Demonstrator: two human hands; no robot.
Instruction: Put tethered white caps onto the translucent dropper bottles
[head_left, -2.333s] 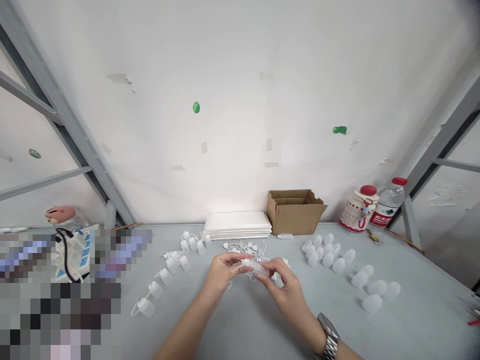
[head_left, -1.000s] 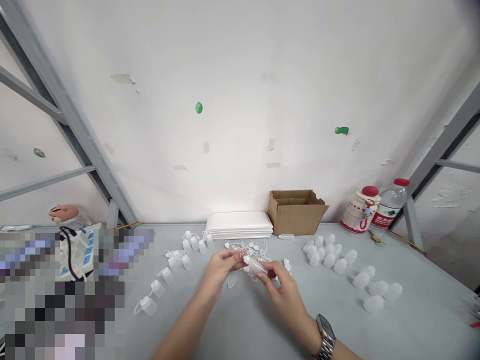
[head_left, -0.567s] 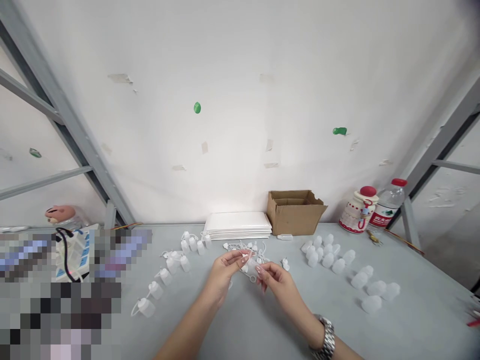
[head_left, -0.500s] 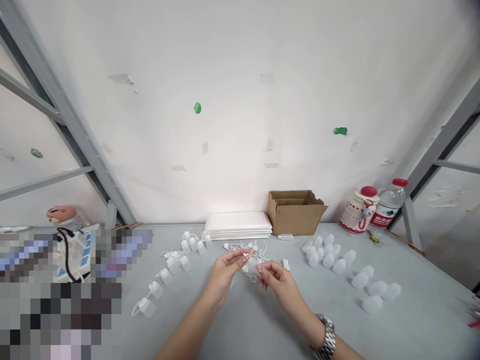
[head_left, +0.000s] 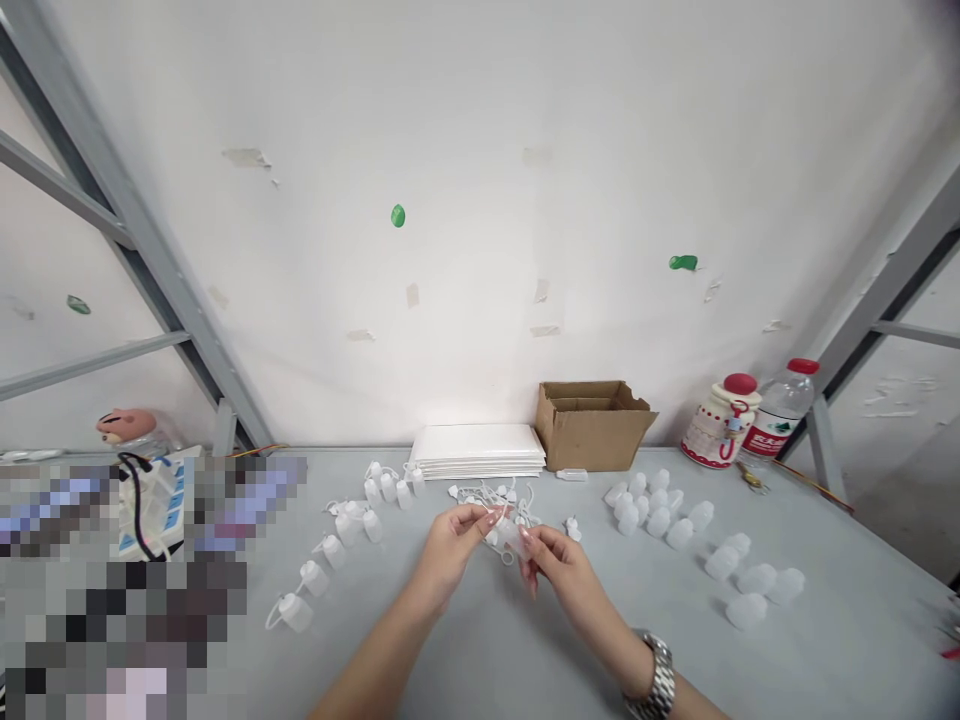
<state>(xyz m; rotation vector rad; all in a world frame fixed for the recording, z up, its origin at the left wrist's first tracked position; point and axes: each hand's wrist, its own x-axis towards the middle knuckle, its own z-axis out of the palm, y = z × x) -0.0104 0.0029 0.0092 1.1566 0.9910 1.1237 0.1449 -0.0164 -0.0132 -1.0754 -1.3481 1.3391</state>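
Note:
Between my hands, over the middle of the grey table, is a small translucent white bottle (head_left: pixel 513 538). My right hand (head_left: pixel 561 562) grips its lower end between thumb and fingers. At its upper end my left hand (head_left: pixel 452 548) is pinched on a small white cap, mostly hidden by the fingertips. Just beyond lies a heap of white caps with looped straps (head_left: pixel 487 494). One loose white cap (head_left: pixel 573 528) rests right of the heap. To the left stand several small bottles with strapped caps (head_left: pixel 294 613); on the right are several translucent bottles without visible caps (head_left: pixel 658 521).
Against the wall sit a stack of white flat sheets or boxes (head_left: pixel 477 450) and an open cardboard box (head_left: pixel 592 440). A decorated flask (head_left: pixel 716 428) and a red-capped water bottle (head_left: pixel 776 420) stand at the back right. A power strip (head_left: pixel 154 505) lies on the left.
The bottle has tilted slightly, its lower end shifting right and down with my right hand. My left hand stays pinched near its top. The view has shifted very slightly.

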